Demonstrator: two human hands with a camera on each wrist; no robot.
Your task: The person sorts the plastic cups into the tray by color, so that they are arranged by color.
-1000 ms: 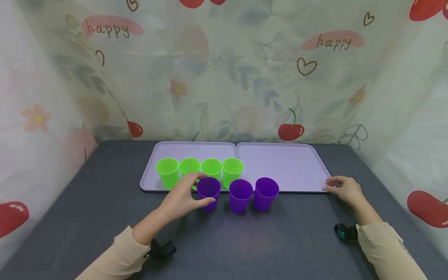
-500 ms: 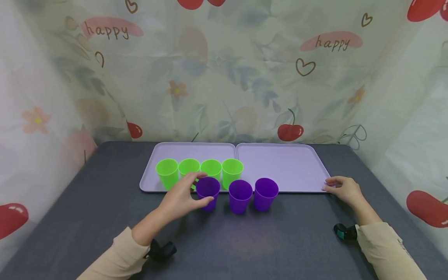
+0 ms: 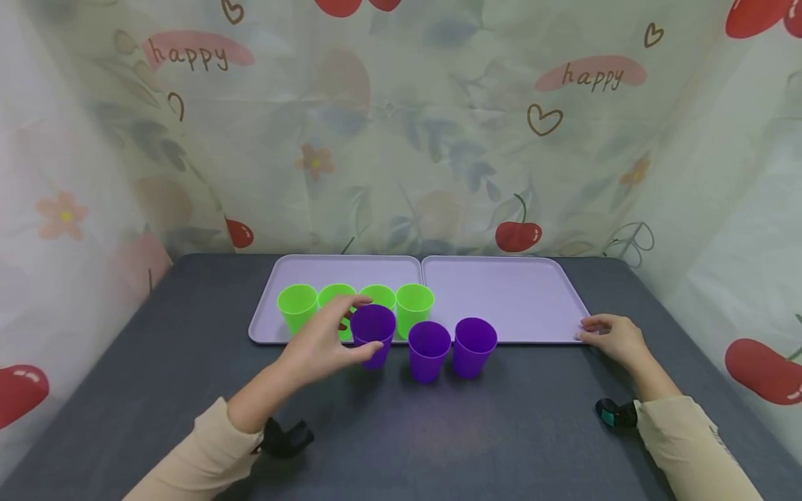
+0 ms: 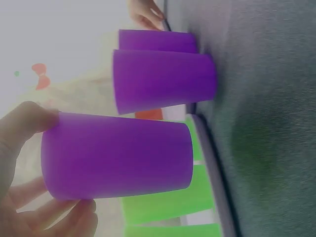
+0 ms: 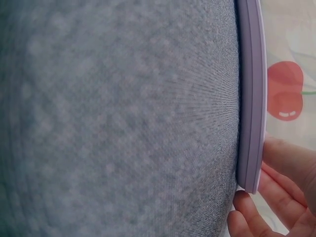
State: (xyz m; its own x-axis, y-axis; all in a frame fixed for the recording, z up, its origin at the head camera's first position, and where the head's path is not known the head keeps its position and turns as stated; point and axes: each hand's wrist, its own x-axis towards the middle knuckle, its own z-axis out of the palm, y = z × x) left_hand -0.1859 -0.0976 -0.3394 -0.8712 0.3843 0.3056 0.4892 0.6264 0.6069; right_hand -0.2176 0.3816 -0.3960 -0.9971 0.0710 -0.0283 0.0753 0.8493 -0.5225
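My left hand (image 3: 318, 346) grips a purple cup (image 3: 374, 325) near its rim, thumb on the near side and fingers on the far side. The cup is upright, raised off the table in front of the left tray. To its right two more purple cups (image 3: 429, 351) stand close together on the table. Behind, a row of several green cups (image 3: 414, 309) stands along the front of the left lavender tray (image 3: 351, 266), partly hidden by my hand. My right hand (image 3: 617, 339) holds the front right corner of the right lavender tray (image 5: 253, 108), thumb and fingers at its rim.
Both trays lie side by side at the back of the dark cloth-covered table (image 3: 438, 438). A patterned curtain (image 3: 401, 139) hangs close behind and at the sides. Black wrist cameras (image 3: 285, 440) sit low beside each forearm.
The left hand has lifted its purple cup off the table, slightly up and away from me. The right hand stays at the tray corner, and the other cups have not moved.
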